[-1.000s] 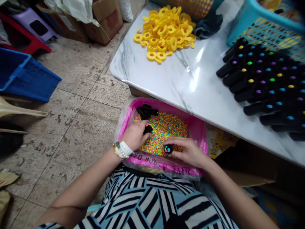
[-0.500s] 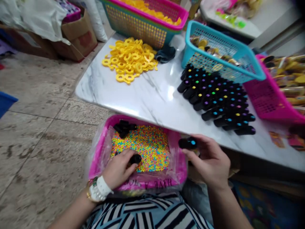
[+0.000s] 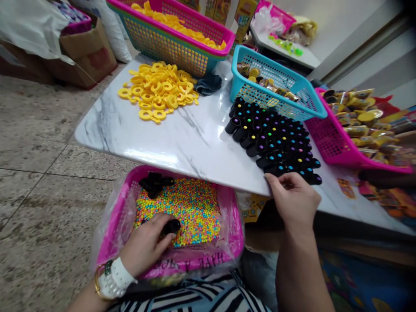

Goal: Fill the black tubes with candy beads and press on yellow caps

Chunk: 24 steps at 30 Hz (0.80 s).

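My left hand [image 3: 149, 240] is closed around a short black tube [image 3: 174, 225], its round end facing outward, over the small multicoloured balls [image 3: 195, 208] in a pink basket [image 3: 239, 229] lined with clear plastic. More black tubes [image 3: 154, 184] lie loose on the balls at the basket's far left corner. At the table's front edge, my right hand [image 3: 297, 195] pinches a black tube, mostly hidden by the fingers. It touches the front of a block of black tubes [image 3: 276, 138] lying side by side, each with a coloured dot near its end.
Yellow ring-shaped pieces [image 3: 159, 91] are heaped on the marble-patterned table [image 3: 195, 160]. Behind them stand stacked baskets [image 3: 172, 47] of yellow parts. A blue basket [image 3: 279, 99] and a pink basket [image 3: 344, 143] hold gold-and-yellow items on the right. A dark cloth [image 3: 208, 84] lies between.
My right hand has carried its black tube from beside the basket up to the front row on the table. The left hand still holds its tube. The whole view has shifted.
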### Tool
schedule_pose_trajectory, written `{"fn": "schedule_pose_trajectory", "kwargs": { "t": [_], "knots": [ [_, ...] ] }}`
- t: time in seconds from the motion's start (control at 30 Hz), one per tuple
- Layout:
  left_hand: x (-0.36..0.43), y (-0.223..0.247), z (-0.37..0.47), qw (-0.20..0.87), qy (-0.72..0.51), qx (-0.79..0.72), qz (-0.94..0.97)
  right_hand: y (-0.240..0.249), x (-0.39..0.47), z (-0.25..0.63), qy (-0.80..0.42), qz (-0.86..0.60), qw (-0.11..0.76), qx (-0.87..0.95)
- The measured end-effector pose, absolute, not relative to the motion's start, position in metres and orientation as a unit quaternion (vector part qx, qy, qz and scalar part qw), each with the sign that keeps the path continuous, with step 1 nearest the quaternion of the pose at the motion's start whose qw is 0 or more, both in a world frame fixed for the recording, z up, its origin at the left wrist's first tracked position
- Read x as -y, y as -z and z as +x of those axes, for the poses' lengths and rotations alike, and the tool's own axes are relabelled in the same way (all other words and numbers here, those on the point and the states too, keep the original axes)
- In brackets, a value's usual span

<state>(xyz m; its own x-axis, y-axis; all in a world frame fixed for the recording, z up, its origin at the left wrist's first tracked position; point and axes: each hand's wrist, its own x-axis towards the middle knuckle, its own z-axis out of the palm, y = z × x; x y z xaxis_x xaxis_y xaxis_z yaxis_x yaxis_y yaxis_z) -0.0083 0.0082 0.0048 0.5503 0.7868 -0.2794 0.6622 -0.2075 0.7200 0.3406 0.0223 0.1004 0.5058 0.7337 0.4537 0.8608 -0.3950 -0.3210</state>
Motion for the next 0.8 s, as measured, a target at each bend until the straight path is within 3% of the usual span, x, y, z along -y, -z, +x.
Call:
{"fn": "schedule_pose_trajectory", "kwargs": {
  "t": [0.33, 0.43, 0.53, 0.6, 0.67, 0.8],
  "knots": [
    [-0.009, -0.013, -0.007, 0.429, -0.105, -0.471, 0.764, -0.107, 0.0, 0.324, 0.069, -0.767, 0.32, 0.551],
    [-0.006, -0.023, -0.004, 0.455, -0.131, -0.473, 0.743, -0.098, 0.015, 0.286, -0.111, -0.694, 0.334, 0.628],
    [-0.002, -0.03, 0.003, 0.547, -0.176, -0.471, 0.67, -0.074, 0.021, 0.242, -0.346, -0.547, 0.259, 0.717],
    [0.001, -0.032, 0.008, 0.586, -0.204, -0.472, 0.626, -0.055, 0.021, 0.218, -0.431, -0.488, 0.229, 0.724],
    [0.003, -0.031, 0.008, 0.568, -0.209, -0.478, 0.637, -0.038, 0.018, 0.205, -0.458, -0.481, 0.221, 0.714],
    [0.005, -0.025, -0.012, 0.399, -0.135, -0.509, 0.75, -0.018, 0.003, 0.208, -0.401, -0.474, 0.206, 0.756]
  ]
}}
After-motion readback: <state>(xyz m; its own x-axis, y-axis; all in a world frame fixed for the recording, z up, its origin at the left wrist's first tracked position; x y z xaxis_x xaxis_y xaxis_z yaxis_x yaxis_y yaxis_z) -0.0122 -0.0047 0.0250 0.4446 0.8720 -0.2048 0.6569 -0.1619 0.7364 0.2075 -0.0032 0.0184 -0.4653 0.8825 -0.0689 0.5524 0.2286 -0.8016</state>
